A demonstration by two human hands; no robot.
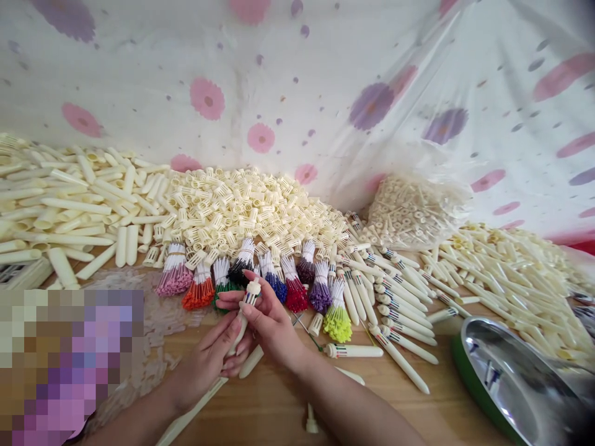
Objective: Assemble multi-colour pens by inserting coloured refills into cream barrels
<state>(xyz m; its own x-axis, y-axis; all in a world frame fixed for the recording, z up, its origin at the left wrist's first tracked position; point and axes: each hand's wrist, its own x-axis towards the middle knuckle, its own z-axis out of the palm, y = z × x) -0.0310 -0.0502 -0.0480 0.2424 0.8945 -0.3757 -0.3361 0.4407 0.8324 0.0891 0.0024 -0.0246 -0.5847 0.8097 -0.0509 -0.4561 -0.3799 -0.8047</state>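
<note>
A cream multicolour pen [251,293] stands tilted between my hands, its capped end up and coloured sliders showing near the top. My left hand [211,356] is closed round the lower barrel. With thumb and fingers, my right hand [272,316] grips the pen near its slider end. Just behind the hands are bundles of thin refills, among them pink [173,275], orange [198,288], blue [273,282], red [294,288], purple [320,291] and yellow [337,316]. Another multicolour pen [353,351] lies on the table right of my right wrist.
Cream barrels [69,198] are heaped at the left, slotted collars [255,204] in the middle. A clear bag of small parts [418,207] sits behind rows of pens [404,316]. At the right are more barrels [502,272] and a green-sided metal bowl [465,365]. Clear pieces [144,353] lie left.
</note>
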